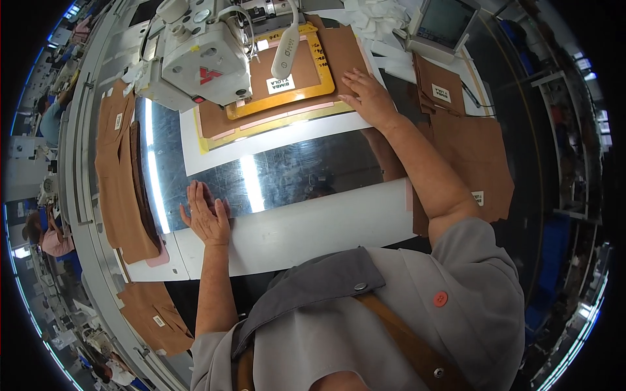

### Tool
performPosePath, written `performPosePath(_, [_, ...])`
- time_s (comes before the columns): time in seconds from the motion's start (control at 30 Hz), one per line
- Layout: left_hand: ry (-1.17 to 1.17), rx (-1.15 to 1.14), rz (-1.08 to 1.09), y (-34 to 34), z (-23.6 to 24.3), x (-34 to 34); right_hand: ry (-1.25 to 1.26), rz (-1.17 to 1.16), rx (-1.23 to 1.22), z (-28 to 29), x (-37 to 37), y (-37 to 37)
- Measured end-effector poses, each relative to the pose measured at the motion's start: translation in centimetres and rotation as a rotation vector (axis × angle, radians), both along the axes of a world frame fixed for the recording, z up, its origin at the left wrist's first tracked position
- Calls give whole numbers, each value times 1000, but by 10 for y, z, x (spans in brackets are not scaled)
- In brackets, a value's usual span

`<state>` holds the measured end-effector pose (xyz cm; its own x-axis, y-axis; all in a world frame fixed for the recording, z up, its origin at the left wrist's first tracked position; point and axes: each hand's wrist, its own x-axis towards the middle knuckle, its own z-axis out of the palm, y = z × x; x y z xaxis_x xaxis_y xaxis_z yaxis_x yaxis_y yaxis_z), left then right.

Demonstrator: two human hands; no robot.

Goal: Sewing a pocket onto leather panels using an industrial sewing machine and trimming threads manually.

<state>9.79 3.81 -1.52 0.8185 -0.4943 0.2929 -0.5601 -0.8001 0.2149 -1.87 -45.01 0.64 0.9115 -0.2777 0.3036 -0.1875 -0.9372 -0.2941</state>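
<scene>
My left hand [207, 215] rests with fingers stretched out on the near left part of a shiny metal plate [306, 166]. Farther off, my right hand [370, 98] lies spread over the right side of a brown fabric piece [349, 52] and the white sheet [274, 140] beneath it. A yellow clamp frame [324, 68] presses on the brown fabric, and a white label [282, 83] shows inside its opening. Above the frame's left side hangs the white sewing machine head [202, 58]. Neither hand holds anything.
Stacked brown fabric pieces [117, 189] lie at the left, with more brown pieces [466, 159] at the right. A monitor [445, 25] stands at the back right, near crumpled white material [375, 23]. A pale rail [81, 195] runs along the left.
</scene>
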Motion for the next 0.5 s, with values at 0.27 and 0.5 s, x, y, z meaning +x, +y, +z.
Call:
performPosePath(0.27, [-53,20,-50,-25,20,3,-80,-66,-41,3,12,7])
performPosePath(0.5, [-60,-107,-321,-96,39,47,-110,7,-188,36,-5,34])
